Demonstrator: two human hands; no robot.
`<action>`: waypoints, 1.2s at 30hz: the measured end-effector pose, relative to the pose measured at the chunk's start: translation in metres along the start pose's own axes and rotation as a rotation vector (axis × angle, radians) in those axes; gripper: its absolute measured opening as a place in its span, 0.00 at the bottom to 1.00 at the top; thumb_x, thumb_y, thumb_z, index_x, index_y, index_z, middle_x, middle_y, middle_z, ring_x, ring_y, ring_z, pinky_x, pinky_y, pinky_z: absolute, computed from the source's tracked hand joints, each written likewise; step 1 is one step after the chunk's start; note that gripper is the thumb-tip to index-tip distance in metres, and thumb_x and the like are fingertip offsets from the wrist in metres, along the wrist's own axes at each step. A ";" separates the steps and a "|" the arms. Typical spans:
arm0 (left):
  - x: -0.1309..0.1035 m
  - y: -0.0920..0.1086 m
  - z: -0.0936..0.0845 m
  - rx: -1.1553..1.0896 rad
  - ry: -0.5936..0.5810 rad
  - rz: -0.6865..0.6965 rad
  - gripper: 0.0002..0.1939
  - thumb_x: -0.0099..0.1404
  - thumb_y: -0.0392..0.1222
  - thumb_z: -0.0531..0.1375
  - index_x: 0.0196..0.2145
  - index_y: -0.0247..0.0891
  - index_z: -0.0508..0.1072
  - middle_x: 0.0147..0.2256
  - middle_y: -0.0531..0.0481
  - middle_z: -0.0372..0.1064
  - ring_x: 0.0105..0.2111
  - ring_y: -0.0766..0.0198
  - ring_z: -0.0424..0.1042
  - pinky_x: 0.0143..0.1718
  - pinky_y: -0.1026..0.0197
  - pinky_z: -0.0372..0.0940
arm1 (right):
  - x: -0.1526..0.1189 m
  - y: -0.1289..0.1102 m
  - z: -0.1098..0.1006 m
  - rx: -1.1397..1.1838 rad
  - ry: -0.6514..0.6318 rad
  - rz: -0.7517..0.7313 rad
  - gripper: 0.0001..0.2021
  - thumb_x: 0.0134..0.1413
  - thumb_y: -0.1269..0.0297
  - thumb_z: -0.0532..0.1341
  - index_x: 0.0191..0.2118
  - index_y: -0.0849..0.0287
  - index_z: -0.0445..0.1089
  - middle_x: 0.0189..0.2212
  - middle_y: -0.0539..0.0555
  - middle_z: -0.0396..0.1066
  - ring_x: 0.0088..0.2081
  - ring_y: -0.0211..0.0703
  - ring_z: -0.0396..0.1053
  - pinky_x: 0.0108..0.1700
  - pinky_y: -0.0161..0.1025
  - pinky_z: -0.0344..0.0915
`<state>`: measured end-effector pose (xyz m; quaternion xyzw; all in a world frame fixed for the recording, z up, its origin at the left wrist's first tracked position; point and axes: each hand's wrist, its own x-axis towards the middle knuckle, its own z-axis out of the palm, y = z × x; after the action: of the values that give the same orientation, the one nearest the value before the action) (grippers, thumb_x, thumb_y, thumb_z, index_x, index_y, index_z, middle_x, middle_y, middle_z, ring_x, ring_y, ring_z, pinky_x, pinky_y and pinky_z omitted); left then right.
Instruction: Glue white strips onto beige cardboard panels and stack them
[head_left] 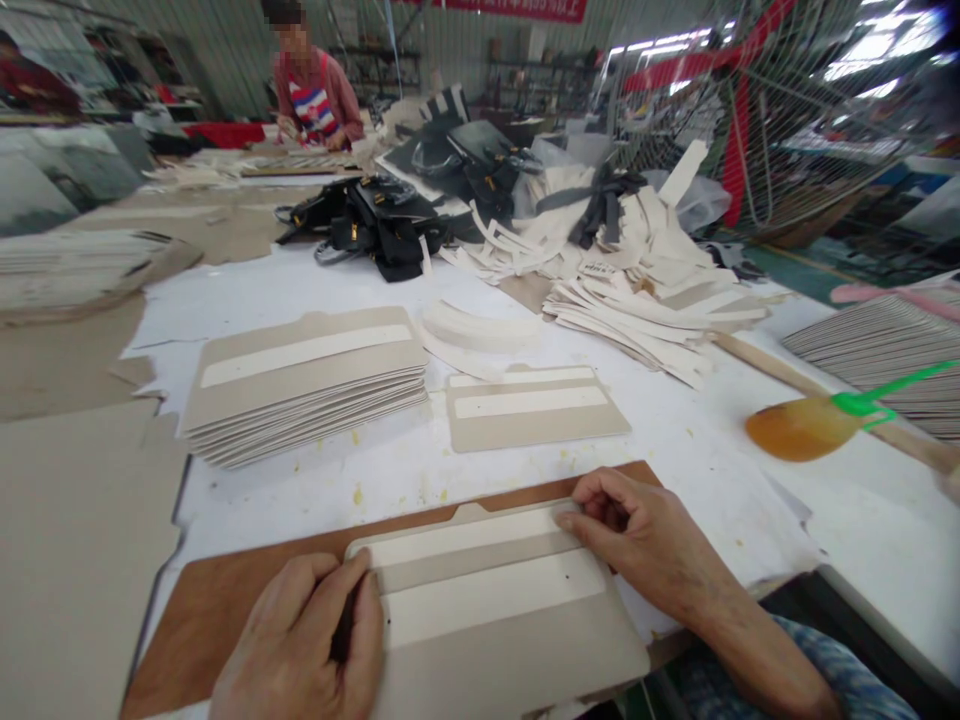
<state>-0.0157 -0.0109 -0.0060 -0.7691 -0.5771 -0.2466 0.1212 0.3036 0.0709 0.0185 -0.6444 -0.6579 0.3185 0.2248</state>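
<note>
Panel (510,640) of beige material with two paler strips lies in the head view over a brown board (202,610), its near edge partly cut off at the bottom. The left hand (300,640) pinches its left upper corner, though the thumb's grip is partly hidden and the wrist is out of frame. The right hand (626,530) pinches the right upper corner, fingers curled. An amber-filled bottle (802,430) with a green nozzle sits at right; its contents are hard to identify. Background faces and shelves (540,75) blur.
</note>
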 end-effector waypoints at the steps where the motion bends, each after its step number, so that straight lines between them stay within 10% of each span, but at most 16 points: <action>1: 0.000 0.001 0.000 -0.010 0.000 -0.021 0.09 0.75 0.40 0.56 0.50 0.39 0.72 0.40 0.47 0.70 0.38 0.58 0.74 0.46 0.56 0.71 | 0.000 0.000 0.000 0.000 -0.003 -0.003 0.11 0.51 0.51 0.62 0.28 0.52 0.69 0.21 0.48 0.70 0.24 0.42 0.66 0.28 0.40 0.61; 36: 0.006 0.007 0.001 -0.049 0.034 -0.073 0.08 0.77 0.40 0.55 0.46 0.38 0.73 0.39 0.47 0.72 0.39 0.57 0.74 0.46 0.55 0.69 | 0.005 0.010 -0.009 0.331 -0.043 0.034 0.17 0.56 0.46 0.65 0.28 0.55 0.69 0.21 0.46 0.68 0.21 0.36 0.62 0.23 0.34 0.58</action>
<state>-0.0076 -0.0080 -0.0030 -0.7460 -0.5964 -0.2779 0.1029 0.3167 0.0770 0.0172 -0.6025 -0.5901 0.4401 0.3083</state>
